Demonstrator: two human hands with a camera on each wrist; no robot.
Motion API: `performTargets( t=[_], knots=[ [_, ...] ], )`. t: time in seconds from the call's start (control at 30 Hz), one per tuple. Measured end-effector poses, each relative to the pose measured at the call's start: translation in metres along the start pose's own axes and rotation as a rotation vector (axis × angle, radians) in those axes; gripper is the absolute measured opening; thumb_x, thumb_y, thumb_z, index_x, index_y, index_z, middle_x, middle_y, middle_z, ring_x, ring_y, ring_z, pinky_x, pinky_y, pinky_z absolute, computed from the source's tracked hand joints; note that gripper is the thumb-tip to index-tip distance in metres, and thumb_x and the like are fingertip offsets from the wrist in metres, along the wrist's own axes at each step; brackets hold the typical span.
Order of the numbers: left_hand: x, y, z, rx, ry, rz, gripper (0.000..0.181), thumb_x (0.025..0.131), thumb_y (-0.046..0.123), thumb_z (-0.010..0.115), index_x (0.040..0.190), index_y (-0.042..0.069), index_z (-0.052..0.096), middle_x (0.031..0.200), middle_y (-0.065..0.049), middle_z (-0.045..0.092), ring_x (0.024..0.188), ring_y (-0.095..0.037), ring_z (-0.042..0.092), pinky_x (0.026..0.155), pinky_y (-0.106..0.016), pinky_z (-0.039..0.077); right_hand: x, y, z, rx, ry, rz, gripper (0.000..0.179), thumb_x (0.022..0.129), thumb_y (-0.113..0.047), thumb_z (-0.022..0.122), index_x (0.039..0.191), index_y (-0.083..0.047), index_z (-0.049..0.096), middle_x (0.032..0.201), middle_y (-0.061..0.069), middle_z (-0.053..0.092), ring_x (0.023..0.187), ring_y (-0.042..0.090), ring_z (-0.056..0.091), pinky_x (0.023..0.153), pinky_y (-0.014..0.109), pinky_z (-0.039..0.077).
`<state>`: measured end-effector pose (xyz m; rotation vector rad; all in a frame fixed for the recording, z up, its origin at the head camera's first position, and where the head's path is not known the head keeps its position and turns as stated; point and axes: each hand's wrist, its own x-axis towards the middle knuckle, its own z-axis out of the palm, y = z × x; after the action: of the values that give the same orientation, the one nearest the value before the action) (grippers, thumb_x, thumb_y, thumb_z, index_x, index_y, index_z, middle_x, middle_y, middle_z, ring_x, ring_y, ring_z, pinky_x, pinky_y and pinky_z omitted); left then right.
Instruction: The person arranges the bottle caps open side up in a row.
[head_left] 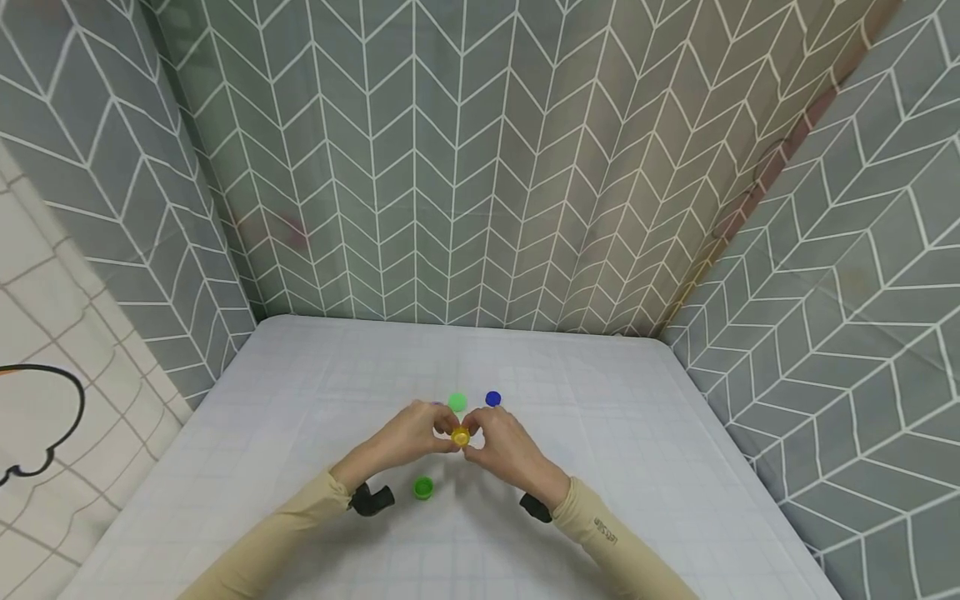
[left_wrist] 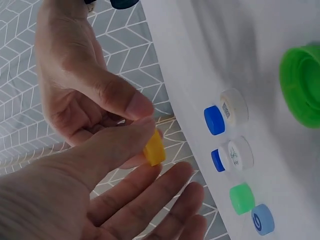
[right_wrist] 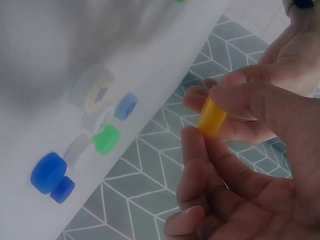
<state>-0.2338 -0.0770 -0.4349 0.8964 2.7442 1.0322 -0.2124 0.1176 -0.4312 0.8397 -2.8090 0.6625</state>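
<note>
Cap (head_left: 460, 437), yellow, held above table (head_left: 600, 375), pinched by L hand (head_left: 408, 433) & R hand (head_left: 510, 450); lt-green cap (head_left: 457, 402) & blue cap (head_left: 492, 398) lie twd far edge. Prob. mid-handling: pickup done, set-down to go.

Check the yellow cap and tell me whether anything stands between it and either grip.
Nothing visible does. The left grip and right grip meet at the yellow cap, fingertips right against it. The dark green cap, pale green cap and blue cap lie apart on the table.
</note>
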Motion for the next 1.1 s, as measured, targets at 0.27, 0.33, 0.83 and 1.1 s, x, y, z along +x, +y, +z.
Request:
performTargets(
  t=[0.27, 0.33, 0.83, 1.1],
  knots=[
    [-0.006, -0.002, 0.008, -0.013, -0.080, -0.031, 0.022, 0.075, 0.022, 0.082, 0.092, 0.012, 0.072, 0.091, 0.000, 0.074, 0.091, -0.020, 0.069, 0.080, -0.039, 0.055, -0.005, -0.003, 0.009, -0.025, -0.075, -0.017, 0.020, 0.075, -0.016, 0.077, 0.093, -0.013, 0.069, 0.085, -0.004, 0.068, 0.079, 0.009, 0.053, 0.072, 0.022, 0.043],
    [-0.007, -0.003, 0.010, -0.002, -0.089, -0.038, 0.020, 0.075, 0.022, 0.081, 0.091, 0.013, 0.072, 0.091, 0.001, 0.074, 0.091, -0.018, 0.068, 0.081, -0.040, 0.055, -0.006, -0.003, 0.011, -0.039, -0.085, -0.031, 0.021, 0.074, -0.016, 0.077, 0.093, -0.012, 0.069, 0.083, -0.005, 0.068, 0.078, 0.008, 0.053, 0.072, 0.021, 0.043],
    [-0.011, -0.005, 0.030, 0.069, -0.141, -0.061, 0.022, 0.070, 0.022, 0.083, 0.088, 0.013, 0.072, 0.088, 0.006, 0.069, 0.087, -0.013, 0.062, 0.078, -0.032, 0.052, -0.016, -0.003, 0.021, -0.093, -0.169, -0.046, 0.024, 0.074, -0.021, 0.080, 0.093, -0.011, 0.070, 0.081, -0.005, 0.068, 0.070, 0.005, 0.048, 0.064, 0.016, 0.040],
    [-0.014, 0.000, 0.035, 0.075, -0.197, -0.090, 0.027, 0.067, 0.022, 0.086, 0.087, 0.012, 0.071, 0.082, 0.007, 0.066, 0.071, -0.006, 0.053, 0.067, -0.023, 0.046, -0.022, -0.005, 0.026, -0.127, -0.191, -0.083, 0.025, 0.073, -0.024, 0.082, 0.089, -0.010, 0.069, 0.077, -0.007, 0.068, 0.067, 0.005, 0.048, 0.064, 0.017, 0.039]
  ],
)
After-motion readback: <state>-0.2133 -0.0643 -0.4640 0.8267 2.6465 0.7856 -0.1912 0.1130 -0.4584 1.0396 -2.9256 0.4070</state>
